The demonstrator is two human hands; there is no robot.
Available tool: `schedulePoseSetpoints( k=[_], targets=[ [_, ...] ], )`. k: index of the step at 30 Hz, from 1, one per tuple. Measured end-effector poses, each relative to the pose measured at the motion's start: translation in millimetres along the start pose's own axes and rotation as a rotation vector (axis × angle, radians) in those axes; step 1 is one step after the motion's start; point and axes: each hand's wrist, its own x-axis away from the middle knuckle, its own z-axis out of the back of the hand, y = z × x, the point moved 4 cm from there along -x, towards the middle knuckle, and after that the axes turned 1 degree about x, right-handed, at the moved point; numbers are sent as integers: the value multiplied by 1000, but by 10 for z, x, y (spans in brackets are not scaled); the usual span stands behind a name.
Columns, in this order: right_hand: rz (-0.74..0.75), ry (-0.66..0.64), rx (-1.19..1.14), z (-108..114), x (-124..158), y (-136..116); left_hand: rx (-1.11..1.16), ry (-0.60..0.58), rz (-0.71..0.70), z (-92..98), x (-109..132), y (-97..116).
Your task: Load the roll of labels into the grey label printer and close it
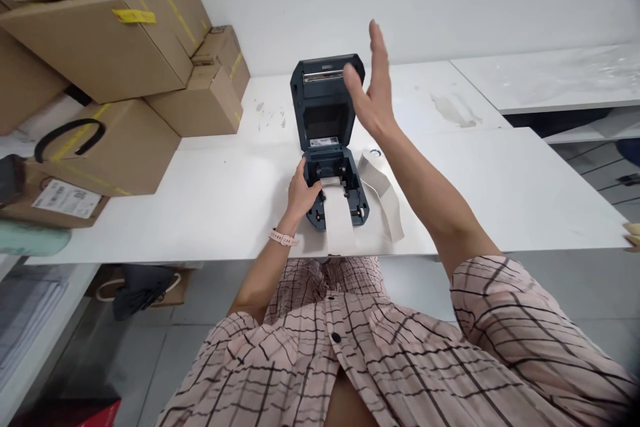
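A dark blue label printer [334, 167] stands on the white table [210, 207] with its lid [325, 97] swung up and open. A white paper strip [339, 220] runs out of its front toward me. A second strip of white label paper [384, 190] lies curled on the table to the printer's right. My left hand [301, 192] grips the left side of the printer's base, fingers curled round its edge. My right hand [373, 83] is raised beside the lid's right edge, fingers stretched out flat and together, holding nothing.
Several cardboard boxes [115, 47] are stacked at the table's left, one with a black handle [70, 137]. A second white tabletop [550, 77] sits at the back right. Bags [140, 283] lie on the floor under the table. The white wall runs behind.
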Motion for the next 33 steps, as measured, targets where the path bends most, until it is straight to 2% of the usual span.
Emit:
schedulePoseSetpoints(
  k=[1,2,3,7,9,12,14,17,20,23,25,27,29,31,33],
  targets=[
    [61,-14,95,27,136,-70,-12,5,7,-1,-1,21],
    [116,-82,195,19,283,-131,-26,13,13,-3,-3,41],
    [157,-206,295,-30,433,-171,-42,23,18,-7,-5,60],
    [256,-881,683,-438,963,-133,-52,71,20,-17,5,86],
    [289,-1078,807,-633,1092,-70,-18,101,41,-3,19,51],
    [291,-1217,797,-832,1136,3,2,131,60,42,39,-27],
    [275,-1277,731,-883,1111,42,15,131,43,68,46,-67],
    [239,-1367,604,-849,1027,78,32,141,15,92,48,-104],
    [143,-1442,299,-700,911,37,44,147,-2,89,43,-128],
    [103,-1438,-90,-355,833,-64,66,139,-10,75,39,-154],
    [122,-1348,-315,26,853,-84,72,138,-15,74,47,-163],
    [125,-1168,-501,515,957,-3,72,140,-15,76,66,-156],
    [76,-944,-614,1045,1154,192,69,139,-8,77,92,-134],
    [-35,-706,-575,1524,1403,472,71,140,1,76,117,-105],
    [-219,-574,-447,1843,1654,768,73,147,9,74,131,-82]
  ],
)
